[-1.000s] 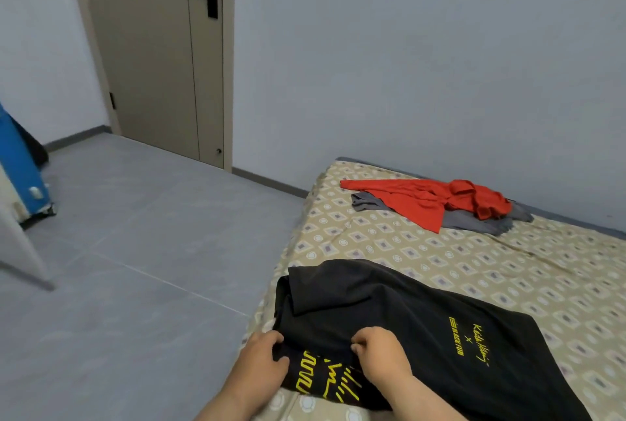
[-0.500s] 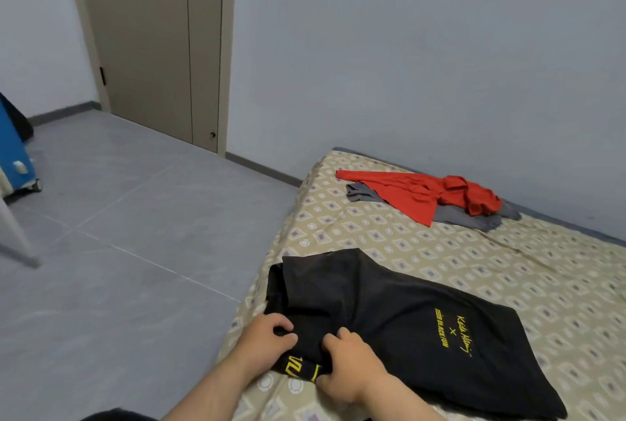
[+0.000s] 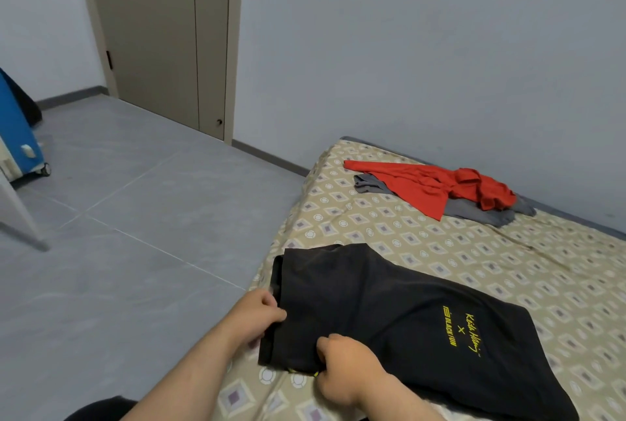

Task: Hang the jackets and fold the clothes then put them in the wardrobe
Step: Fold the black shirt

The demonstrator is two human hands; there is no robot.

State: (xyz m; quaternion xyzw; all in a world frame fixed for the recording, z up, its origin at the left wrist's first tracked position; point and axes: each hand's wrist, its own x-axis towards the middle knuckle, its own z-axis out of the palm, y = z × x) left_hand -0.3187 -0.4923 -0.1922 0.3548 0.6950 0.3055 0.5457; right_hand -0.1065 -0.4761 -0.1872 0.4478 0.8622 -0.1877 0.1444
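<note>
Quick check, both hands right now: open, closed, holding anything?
Left hand: closed, pinching the left edge of the black shirt.
Right hand: closed, gripping the shirt's near edge.

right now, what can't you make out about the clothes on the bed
Head view:
- black t-shirt: its print lies under the fold; only a yellow sliver shows by the right hand.
- grey garment: mostly covered by the red garment; type unclear.
- left hand: fingers partly hidden under the shirt's edge.

L hand (image 3: 257, 314) & R hand (image 3: 342, 366), fingers curled, pinch grip on black shirt (image 3: 389, 312)
</note>
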